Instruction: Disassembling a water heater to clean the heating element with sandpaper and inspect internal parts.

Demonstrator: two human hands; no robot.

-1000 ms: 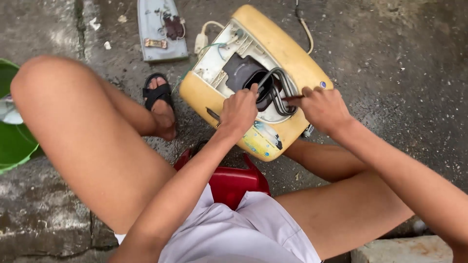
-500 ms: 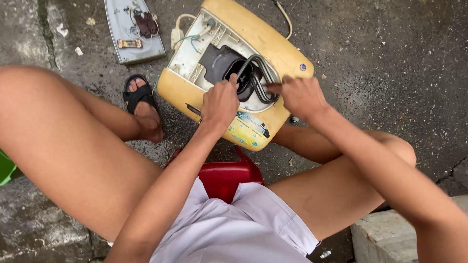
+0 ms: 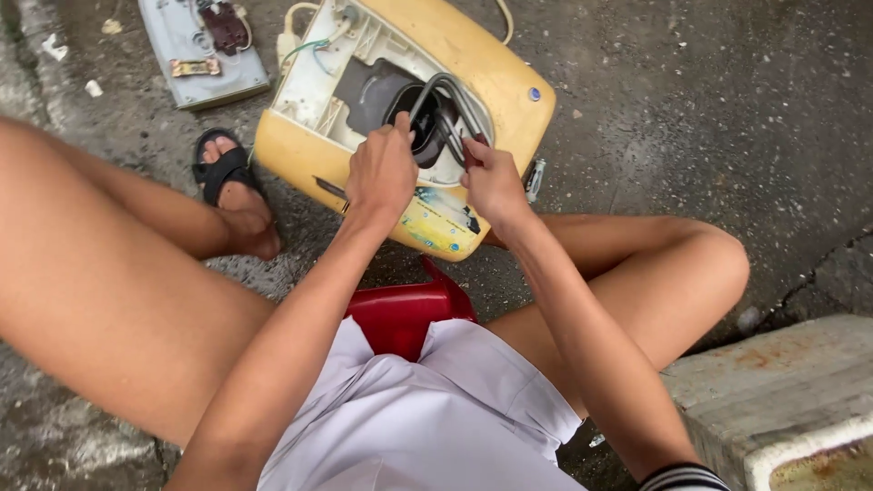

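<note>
On the wet concrete floor (image 3: 709,100) ahead, the yellow appliance (image 3: 491,64) lies opened. My left hand (image 3: 382,173) has shifted closer, fingers curled on the dark opening's rim; my right hand (image 3: 491,182) still pinches the bent metal tube (image 3: 455,91), now drawn nearer together.

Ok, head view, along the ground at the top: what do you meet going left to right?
Grey panel → sandalled foot → left hand → right hand, both hands at the open yellow appliance → concrete block at the far right, lower down.
</note>
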